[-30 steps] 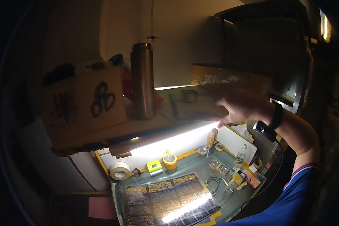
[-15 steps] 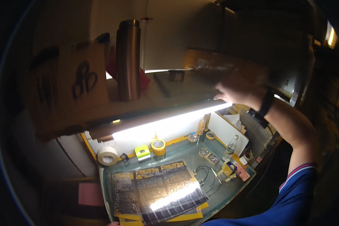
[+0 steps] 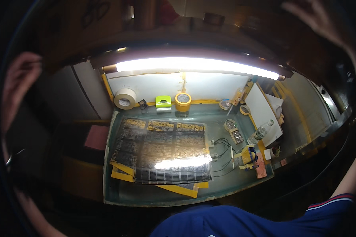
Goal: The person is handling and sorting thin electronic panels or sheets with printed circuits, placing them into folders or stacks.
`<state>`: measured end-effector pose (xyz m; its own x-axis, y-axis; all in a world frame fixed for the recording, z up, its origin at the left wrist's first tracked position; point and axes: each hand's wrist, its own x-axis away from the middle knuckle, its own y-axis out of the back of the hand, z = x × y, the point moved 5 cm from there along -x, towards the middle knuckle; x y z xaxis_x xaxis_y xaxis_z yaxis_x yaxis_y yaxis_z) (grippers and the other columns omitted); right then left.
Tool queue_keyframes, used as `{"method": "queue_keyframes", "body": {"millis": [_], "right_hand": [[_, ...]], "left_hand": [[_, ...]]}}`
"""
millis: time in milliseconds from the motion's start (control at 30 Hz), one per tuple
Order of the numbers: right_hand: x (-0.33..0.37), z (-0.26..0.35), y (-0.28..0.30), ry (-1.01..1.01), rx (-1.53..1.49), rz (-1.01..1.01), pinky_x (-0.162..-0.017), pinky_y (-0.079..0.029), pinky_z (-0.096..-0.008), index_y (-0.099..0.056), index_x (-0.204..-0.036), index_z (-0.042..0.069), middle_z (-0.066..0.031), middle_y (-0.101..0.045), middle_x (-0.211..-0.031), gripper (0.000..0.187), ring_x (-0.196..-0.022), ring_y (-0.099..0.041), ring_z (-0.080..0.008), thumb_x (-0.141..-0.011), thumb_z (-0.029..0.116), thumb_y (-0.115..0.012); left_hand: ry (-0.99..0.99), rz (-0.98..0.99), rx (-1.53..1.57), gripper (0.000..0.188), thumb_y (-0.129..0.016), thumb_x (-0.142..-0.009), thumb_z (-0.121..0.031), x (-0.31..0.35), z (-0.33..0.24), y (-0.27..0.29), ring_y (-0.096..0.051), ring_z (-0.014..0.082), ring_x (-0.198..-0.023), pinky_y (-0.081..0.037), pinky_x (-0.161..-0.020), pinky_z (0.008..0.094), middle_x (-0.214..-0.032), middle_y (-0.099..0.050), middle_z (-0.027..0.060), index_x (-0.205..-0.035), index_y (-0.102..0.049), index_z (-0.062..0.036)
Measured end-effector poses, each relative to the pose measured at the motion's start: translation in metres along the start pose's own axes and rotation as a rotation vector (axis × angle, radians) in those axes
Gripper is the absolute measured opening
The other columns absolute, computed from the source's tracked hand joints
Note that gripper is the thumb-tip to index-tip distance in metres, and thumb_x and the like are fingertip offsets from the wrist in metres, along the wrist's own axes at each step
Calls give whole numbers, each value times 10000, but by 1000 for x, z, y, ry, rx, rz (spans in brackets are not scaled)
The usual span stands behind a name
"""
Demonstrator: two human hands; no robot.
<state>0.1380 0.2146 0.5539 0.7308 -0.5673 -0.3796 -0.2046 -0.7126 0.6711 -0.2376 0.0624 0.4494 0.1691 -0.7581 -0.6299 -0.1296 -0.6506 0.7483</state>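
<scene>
Raised at the left rim, my left hand (image 3: 23, 77) has its fingers loosely bent, and I see nothing in it. My right hand (image 3: 310, 17) is up at the top right, blurred and dim, with its fingers stretched out near the shelf (image 3: 245, 37). Both hands are well apart from the table. Under the lit tube lamp (image 3: 194, 65), dark printed sheets (image 3: 162, 148) in a grid pattern lie on the glass-topped table (image 3: 146, 195). Yellow-edged sheets (image 3: 186, 191) stick out beneath them.
Along the back stand a white tape roll (image 3: 125, 98), a lime-green hole punch (image 3: 163, 102) and a yellow tape roll (image 3: 183, 102). To the right are a clear bottle (image 3: 261, 132), thin black cables (image 3: 225, 152) and a blue-and-yellow tape dispenser (image 3: 248, 156).
My view has tilted down toward the table. My right hand has left the lamp's edge and moved up and right. My left hand has come up into view at the left.
</scene>
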Motion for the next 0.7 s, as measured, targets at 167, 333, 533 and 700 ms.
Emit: {"method": "queue_keyframes", "body": {"millis": [167, 333, 533, 700], "right_hand": [[67, 137, -129, 808, -174, -417, -527, -486, -262, -588, -726, 74, -46, -531, -607, 52, -614, -580, -148, -709, 111, -619], [123, 189, -186, 793, -275, -233, -523, -485, -269, -549, -669, 69, -34, -528, -595, 80, -614, -578, -146, -697, 94, -620], [177, 181, -220, 623, -479, -267, -581, -482, -311, -587, -856, 34, -77, -572, -667, 272, -648, -586, -215, -657, 177, -704], [239, 176, -231, 479, -447, 58, -583, -469, -334, -593, -880, 48, -93, -579, -684, 275, -652, -587, -239, -662, 180, -694]], "left_hand": [[-145, 337, 13, 247, -681, -690, -88, 37, -110, -146, -576, 165, -687, -463, -610, 272, -833, -600, 99, -901, -586, 1], [-398, 560, -209, 265, -677, -700, -113, 90, -139, -238, -605, 234, -708, -487, -666, 312, -829, -607, 163, -902, -581, 29], [-209, 594, -287, 309, -669, -735, -154, 130, -167, -244, -593, 224, -753, -496, -666, 312, -866, -599, 134, -986, -571, -2], [-191, 541, -319, 292, -637, -774, -210, 156, -211, -212, -557, 228, -858, -479, -732, 332, -982, -560, 137, -1024, -574, -72]]}}
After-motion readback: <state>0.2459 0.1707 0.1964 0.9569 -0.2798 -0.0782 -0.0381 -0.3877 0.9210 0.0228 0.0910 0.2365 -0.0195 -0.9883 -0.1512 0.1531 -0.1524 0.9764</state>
